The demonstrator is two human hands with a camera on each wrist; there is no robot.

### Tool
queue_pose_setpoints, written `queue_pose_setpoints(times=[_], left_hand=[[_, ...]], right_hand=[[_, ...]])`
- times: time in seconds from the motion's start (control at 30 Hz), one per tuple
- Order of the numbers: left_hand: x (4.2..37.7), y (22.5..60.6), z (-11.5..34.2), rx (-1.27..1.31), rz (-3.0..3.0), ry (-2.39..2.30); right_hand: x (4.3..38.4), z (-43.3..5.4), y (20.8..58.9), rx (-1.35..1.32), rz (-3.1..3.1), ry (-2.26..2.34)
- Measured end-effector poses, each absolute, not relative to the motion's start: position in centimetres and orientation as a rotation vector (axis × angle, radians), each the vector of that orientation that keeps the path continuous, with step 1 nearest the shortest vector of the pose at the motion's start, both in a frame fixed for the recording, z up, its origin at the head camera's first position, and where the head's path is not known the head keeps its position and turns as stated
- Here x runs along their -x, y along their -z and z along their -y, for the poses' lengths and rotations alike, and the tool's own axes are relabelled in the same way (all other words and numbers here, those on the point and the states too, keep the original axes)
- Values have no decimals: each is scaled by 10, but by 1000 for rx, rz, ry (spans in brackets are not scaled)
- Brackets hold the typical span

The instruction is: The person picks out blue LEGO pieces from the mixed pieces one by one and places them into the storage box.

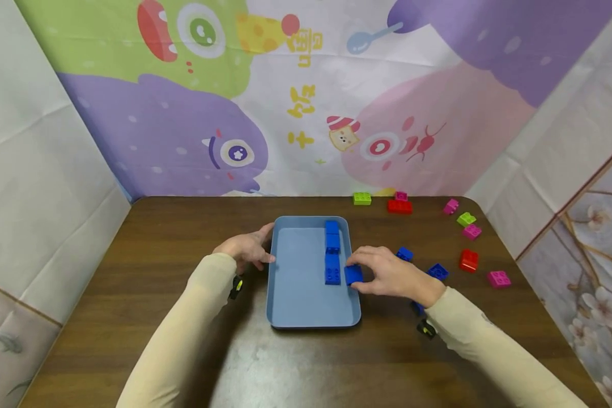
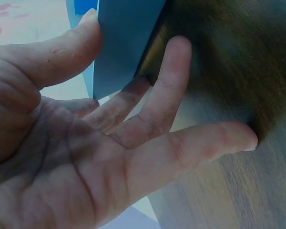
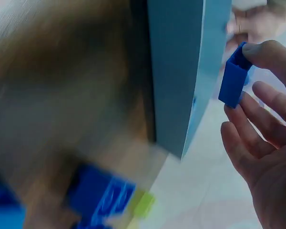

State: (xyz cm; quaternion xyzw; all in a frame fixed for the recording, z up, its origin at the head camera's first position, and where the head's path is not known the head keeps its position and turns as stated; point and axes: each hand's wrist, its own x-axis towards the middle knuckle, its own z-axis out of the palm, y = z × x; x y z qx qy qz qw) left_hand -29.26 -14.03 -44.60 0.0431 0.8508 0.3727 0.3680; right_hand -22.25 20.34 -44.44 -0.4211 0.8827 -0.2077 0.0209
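A blue-grey tray (image 1: 298,300) lies on the table, with several blue toy bricks (image 1: 332,263) in a column along its right side. At the tray's right rim my right hand (image 1: 387,273) pinches another blue brick (image 1: 354,275) between thumb and fingers. The right wrist view shows this held brick (image 3: 232,83) tilted, its hollow underside partly visible. Against the tray's left wall rests my left hand (image 1: 247,249). Its fingers are spread, and the thumb touches the rim in the left wrist view.
Right of the tray, loose blue bricks (image 1: 437,272) lie near my right forearm. Farther right are red bricks (image 1: 468,260) and pink bricks (image 1: 499,279). Green bricks (image 1: 362,198) sit at the back and right. A cartoon-patterned cloth (image 1: 306,164) stands behind the table (image 1: 183,226).
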Motion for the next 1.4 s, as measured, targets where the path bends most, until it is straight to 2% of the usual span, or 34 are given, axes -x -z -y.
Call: queue_pose_setpoints(times=[0.4, 0.8, 1.4], left_hand=[[293, 449, 140, -107, -2209, -946], [292, 450, 140, -109, -2225, -920], [293, 448, 142, -124, -2225, -894]], right_hand=[[213, -157, 471, 1380, -2637, 248], [215, -160, 483, 1473, -2784, 126], [218, -164, 486, 1462, -2782, 136]])
